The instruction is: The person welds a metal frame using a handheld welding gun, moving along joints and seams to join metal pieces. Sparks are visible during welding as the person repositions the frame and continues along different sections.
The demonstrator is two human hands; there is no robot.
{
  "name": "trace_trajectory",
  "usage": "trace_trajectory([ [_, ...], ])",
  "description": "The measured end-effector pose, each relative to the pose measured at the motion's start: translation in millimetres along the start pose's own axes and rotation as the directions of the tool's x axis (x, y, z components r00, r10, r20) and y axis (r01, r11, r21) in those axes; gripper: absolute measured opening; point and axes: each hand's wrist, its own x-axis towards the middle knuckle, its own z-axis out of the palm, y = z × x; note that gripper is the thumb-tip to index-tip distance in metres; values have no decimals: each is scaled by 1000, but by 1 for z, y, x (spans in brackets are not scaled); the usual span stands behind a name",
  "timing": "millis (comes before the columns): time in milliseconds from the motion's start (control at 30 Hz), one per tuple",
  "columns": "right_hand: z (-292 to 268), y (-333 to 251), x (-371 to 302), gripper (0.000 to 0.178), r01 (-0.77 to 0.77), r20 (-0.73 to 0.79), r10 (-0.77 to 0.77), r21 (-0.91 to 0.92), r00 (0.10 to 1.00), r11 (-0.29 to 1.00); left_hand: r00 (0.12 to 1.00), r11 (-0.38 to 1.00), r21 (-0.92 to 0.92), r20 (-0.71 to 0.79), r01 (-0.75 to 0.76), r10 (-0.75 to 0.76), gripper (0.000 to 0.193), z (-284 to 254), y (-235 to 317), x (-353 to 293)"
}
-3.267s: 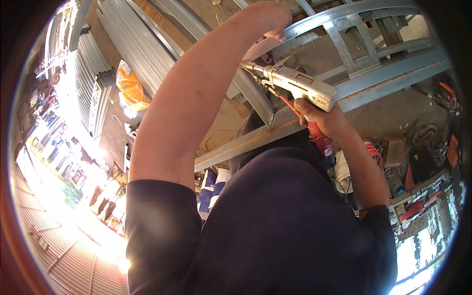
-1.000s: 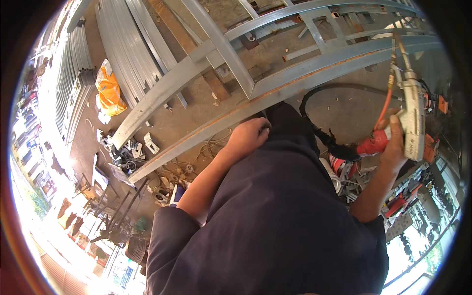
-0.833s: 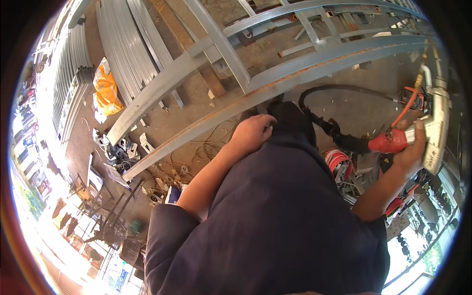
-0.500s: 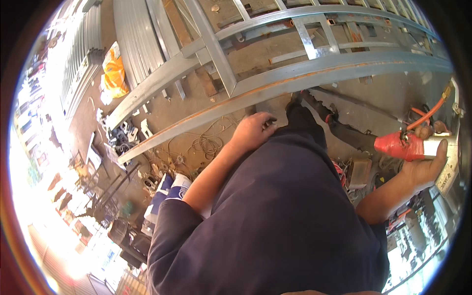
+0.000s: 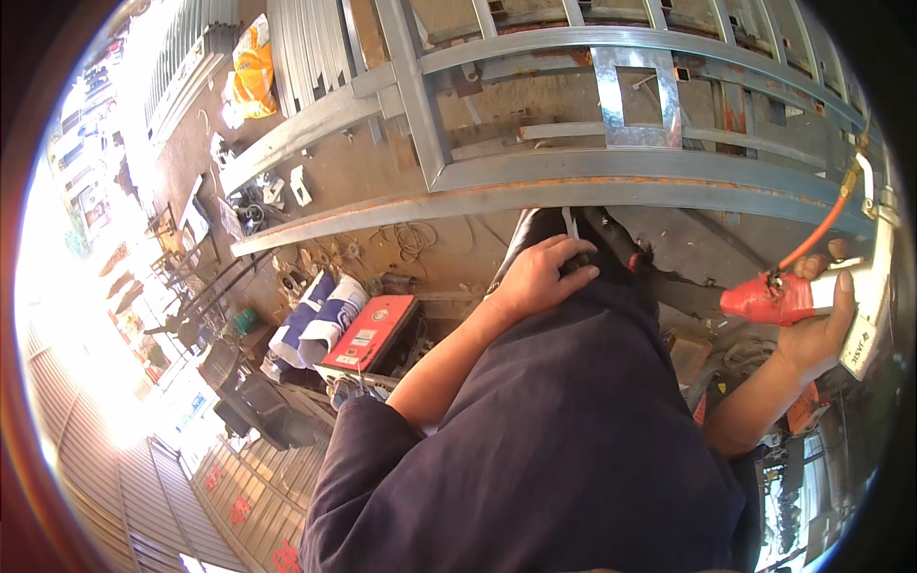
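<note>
My right hand [image 5: 817,329] is closed around a white hand tool with a red, wrapped tapering end [image 5: 764,301], at the right side. A flat pale bar [image 5: 874,296] stands behind the fingers, partly at the picture's dark rim. An orange hose [image 5: 821,232] curves up from beside the tool to a brass-coloured fitting. My left hand [image 5: 549,274] rests against my dark clothing at the thigh, thumb and fingers apart, nothing visible between them. Ahead of it runs the long rust-streaked edge of a grey metal frame [image 5: 573,188].
The welded frame, with crossbars and a shiny square plate [image 5: 637,95], spans the far side. Left of me are a red-topped box [image 5: 373,329], blue-and-white packs [image 5: 334,310] and coiled cord [image 5: 411,239]. An orange bag [image 5: 253,72] lies beside stacked metal lengths [image 5: 306,48].
My view has shifted, bringing the red-topped box into sight. My left hand appears farther right and slightly lower. The right hand keeps its grip on the red-ended tool.
</note>
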Motion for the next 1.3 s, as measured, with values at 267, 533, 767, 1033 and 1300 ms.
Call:
trace_trajectory([
  [267,-7,-83,51,31,159,-90,-222,-449,971,879,874,992,118,-478,-39,91,40,-37,19,103],
  [533,-2,-140,80,30,178,50,-241,-820,969,545,928,969,154,-348,194,-130,60,-56,31,195],
  [767,15,-118,109,27,226,285,27,-812,958,538,877,936,71,-380,345,-294,47,-38,19,220],
  [1033,2,-103,159,28,265,473,194,-737,860,622,828,944,-107,-458,311,-324,47,-30,17,219],
  [1300,-42,-216,220,38,446,536,247,-828,807,341,685,894,51,-662,445,-303,39,-42,45,200],
])
